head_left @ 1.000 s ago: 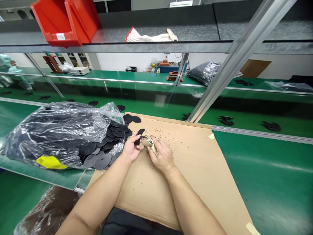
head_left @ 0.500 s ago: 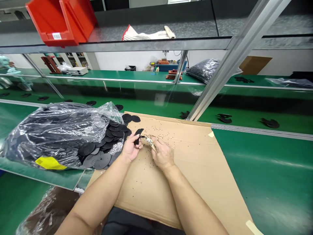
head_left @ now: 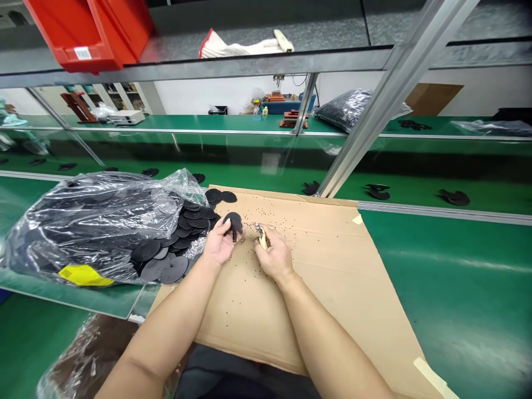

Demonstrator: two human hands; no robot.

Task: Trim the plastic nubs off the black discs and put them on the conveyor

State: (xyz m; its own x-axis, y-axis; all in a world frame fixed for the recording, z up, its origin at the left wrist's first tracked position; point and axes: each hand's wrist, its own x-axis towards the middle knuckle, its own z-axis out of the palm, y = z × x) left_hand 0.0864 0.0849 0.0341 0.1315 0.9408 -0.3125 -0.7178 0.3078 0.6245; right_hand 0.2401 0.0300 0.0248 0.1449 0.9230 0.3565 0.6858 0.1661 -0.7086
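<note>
My left hand (head_left: pixel 219 241) is closed on a black plastic part (head_left: pixel 234 222), which has a curved, disc-like top and a short leg pointing down. Just to its right, my right hand (head_left: pixel 274 254) grips a pair of nippers (head_left: pixel 261 235) with a metal head and cream handles. A gap separates the nippers' tip from the part. Both hands are above a cardboard sheet (head_left: pixel 332 277), which is strewn with tiny black bits. Left of my left hand, black round discs (head_left: pixel 182 233) spill from a clear plastic bag (head_left: pixel 95 205).
Past the cardboard, a green belt (head_left: pixel 249 160) carries spaced black parts (head_left: pixel 454 197). A slanted metal post (head_left: pixel 366 133) rises at the right. Overhead, a shelf holds a red bin (head_left: pixel 95 39) and a white glove (head_left: pixel 245 49). A plastic-lined box (head_left: pixel 100 349) stands low at the left.
The nippers have come away from the black part, and my hands are farther apart. My left hand has turned the part so its rounded face shows. The view has shifted slightly.
</note>
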